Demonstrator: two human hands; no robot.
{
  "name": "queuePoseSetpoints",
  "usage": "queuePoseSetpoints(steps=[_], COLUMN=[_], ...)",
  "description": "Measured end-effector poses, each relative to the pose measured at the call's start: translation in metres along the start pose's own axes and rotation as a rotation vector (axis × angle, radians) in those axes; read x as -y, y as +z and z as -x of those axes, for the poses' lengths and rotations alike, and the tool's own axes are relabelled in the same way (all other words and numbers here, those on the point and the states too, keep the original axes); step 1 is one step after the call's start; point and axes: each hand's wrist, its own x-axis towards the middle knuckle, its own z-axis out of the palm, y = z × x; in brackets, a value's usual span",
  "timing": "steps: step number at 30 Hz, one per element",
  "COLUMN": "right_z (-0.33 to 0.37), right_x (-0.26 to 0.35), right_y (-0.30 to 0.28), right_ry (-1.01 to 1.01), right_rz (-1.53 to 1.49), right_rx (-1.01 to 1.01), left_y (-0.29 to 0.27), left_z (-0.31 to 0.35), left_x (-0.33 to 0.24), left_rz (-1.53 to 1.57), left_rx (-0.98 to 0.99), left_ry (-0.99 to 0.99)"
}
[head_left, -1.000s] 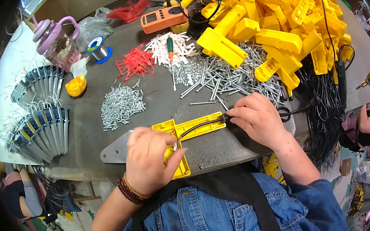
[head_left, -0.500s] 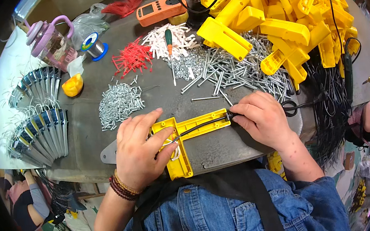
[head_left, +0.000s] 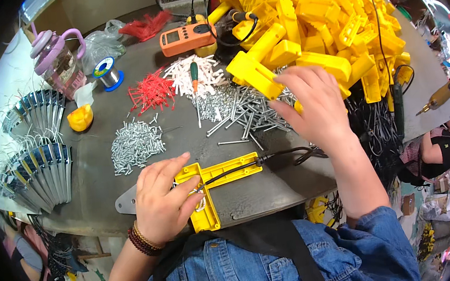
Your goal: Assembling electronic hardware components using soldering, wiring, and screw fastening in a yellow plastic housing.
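Observation:
In front of me on the table lies a yellow T-shaped plastic housing half (head_left: 207, 222). A black cable (head_left: 283, 153) runs along its stem and out past the right end, with white wires in the crosspiece. My left hand (head_left: 162, 203) holds the crosspiece from the left, thumb and fingers over its edge, partly hiding the wires. A metal plate (head_left: 126, 203) sticks out left from under that hand. My right hand (head_left: 316, 107) is raised at the near edge of the yellow part pile, fingers apart, around the end of a yellow housing piece (head_left: 254, 75); contact is unclear.
Long screws (head_left: 254, 110), short screws (head_left: 138, 146), red sleeves (head_left: 151, 92) and white sleeves (head_left: 186, 78) lie in heaps. A screwdriver (head_left: 194, 78), orange meter (head_left: 185, 39), solder spool (head_left: 110, 75) and soldering iron (head_left: 397, 97) are around. Metal strips (head_left: 38, 174) fan out left.
My right hand has let go of the cable at the housing's end and moved up and away to the yellow pile. My left hand stays on the housing. The whole view has shifted slightly.

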Motion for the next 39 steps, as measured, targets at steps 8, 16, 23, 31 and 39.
queuePoseSetpoints(steps=[8,16,23,31,39], right_z=[-0.008,0.067,0.094,0.088,0.068], right_x=[-0.006,0.003,0.05,0.04,0.081], right_y=[0.019,-0.093,-0.047,-0.015,0.029], right_ry=[0.148,0.109,0.221,0.465,0.343], right_rz=[-0.025,-0.998,-1.798,-1.717,-1.347], right_rx=[0.031,-0.538,0.841,0.046,-0.195], left_y=[0.0,0.0,0.003,0.011,0.009], left_z=[0.003,0.005,0.01,0.013,0.012], left_x=[0.004,0.004,0.005,0.006,0.005], left_rz=[0.114,0.145,0.096,0.119,0.1], left_rx=[-0.038,-0.042,-0.041,-0.089,-0.084], left_ry=[-0.045,-0.084,-0.061,-0.048,-0.081])
